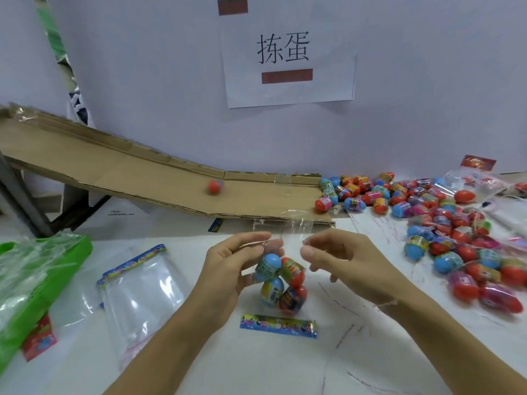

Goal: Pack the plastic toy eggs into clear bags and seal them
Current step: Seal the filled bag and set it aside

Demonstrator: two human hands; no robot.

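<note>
A clear plastic bag [281, 269] holding four banded plastic toy eggs, blue and red [281, 283], is held upright just above the white table [370, 352] at centre. Its open top is pinched on the left side by the left hand [228, 269], thumb and fingers curled on the film. The right hand [342, 260] is at the bag's right top edge; its grip is narrow, fingertips drawn together on or just at the film, but contact cannot be confirmed. The mouth is not yet seen closed, so this bag is judged filled and at the sealing step.

A printed blue header strip [278, 326] lies flat on the table just below the bag, apart from it. A stack of empty clear bags with blue headers [142, 295] lies to the left, beside a green tray lined with plastic film [37, 277]. Many loose eggs [445, 232] are heaped at right, below the cardboard ramp [128, 172], on which one red egg [215, 186] is seen. Some bagged eggs [484, 286] are noted at far right. Much packing is judged left.
</note>
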